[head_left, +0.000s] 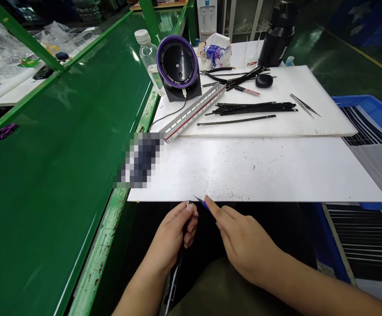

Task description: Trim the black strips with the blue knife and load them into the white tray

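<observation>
At the upper left of the frame, crumpled clear plastic bags (3, 46) are cut off by the edge; below them spreads a glossy green panel (52, 175) with a small purple object (7, 131), too indistinct to name. Left of centre, pixelation masks a dark item (145, 160) at the corner of the white surface (276, 166). At bottom centre the left hand (174, 230) has its fingers pinched on a small pale-tipped piece (189, 202), mostly covered; a dark strip (172, 285) emerges below that hand and leaves the frame, though whether the two are one piece cannot be told. Above stands a purple-rimmed fan (178, 63), beside a slotted rail (196, 112). Right of the left hand, the right hand (243, 239) has its fingers closed around a blue pointed tool (205, 205), its grip largely hidden. Black strips (255, 108) lie at upper centre-right, then tweezers (304, 105); a blue bin (373, 103) is cropped at far right.
</observation>
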Demonstrator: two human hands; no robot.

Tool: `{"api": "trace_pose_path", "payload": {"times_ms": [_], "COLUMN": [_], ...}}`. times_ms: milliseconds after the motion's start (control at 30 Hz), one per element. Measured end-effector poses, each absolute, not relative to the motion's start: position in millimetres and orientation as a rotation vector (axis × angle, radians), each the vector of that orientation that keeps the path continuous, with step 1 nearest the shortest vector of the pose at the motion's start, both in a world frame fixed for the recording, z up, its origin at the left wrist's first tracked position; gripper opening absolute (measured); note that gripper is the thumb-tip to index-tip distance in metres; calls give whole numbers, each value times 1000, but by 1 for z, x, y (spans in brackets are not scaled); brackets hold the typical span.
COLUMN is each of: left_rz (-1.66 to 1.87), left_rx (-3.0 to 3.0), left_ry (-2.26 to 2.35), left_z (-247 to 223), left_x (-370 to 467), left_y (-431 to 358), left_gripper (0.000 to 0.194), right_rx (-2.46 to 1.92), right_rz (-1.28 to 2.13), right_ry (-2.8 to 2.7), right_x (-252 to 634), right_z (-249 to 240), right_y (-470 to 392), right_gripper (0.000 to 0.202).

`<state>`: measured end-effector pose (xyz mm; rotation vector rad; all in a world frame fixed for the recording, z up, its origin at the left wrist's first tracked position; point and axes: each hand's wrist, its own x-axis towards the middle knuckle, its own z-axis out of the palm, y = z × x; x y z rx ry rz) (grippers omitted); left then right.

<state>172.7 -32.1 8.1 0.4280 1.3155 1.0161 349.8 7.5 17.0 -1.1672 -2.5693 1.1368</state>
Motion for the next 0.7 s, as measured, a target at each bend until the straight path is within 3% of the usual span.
{"api": "trace_pose_path", "payload": {"times_ms": [700], "left_rz": [810], "left_rx": [448], "left_ry": [1263], "left_z": [-9], "left_x": [153], "left_y": [-21], "left_gripper": [31], "right_rx": [-1148], "right_rz": [1017], "right_ry": [-2697], "right_x": [358], "right_z": [22], "right_y": [38], "right_gripper": [59]}}
